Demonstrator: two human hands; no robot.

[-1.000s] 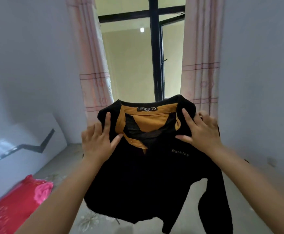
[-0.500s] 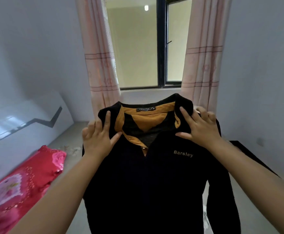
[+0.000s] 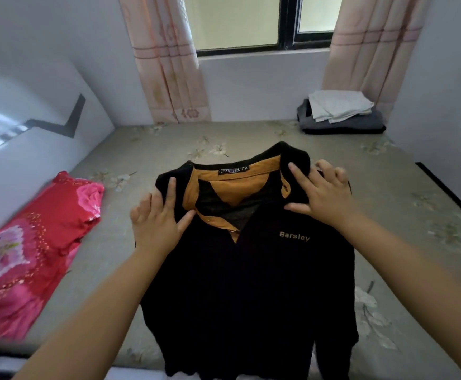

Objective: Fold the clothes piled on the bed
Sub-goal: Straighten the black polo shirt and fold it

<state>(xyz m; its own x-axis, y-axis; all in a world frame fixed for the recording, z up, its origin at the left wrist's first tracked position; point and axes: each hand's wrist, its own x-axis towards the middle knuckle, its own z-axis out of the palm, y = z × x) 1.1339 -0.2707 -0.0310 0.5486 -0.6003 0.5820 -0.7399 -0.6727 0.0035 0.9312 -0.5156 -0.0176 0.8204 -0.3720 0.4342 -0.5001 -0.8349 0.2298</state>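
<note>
Bed [image 3: 169, 149]: 1 black shirt [image 3: 251, 283], 2 hands gripping shoulders.

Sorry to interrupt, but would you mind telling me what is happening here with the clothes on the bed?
A person is holding up a black shirt with an orange-lined collar by its shoulders, the left hand and right hand each gripping one side near the collar. The shirt hangs over the bed, not yet folded. A stack of folded clothes sits at the far right corner, and a red floral pillow lies to the left.
</note>
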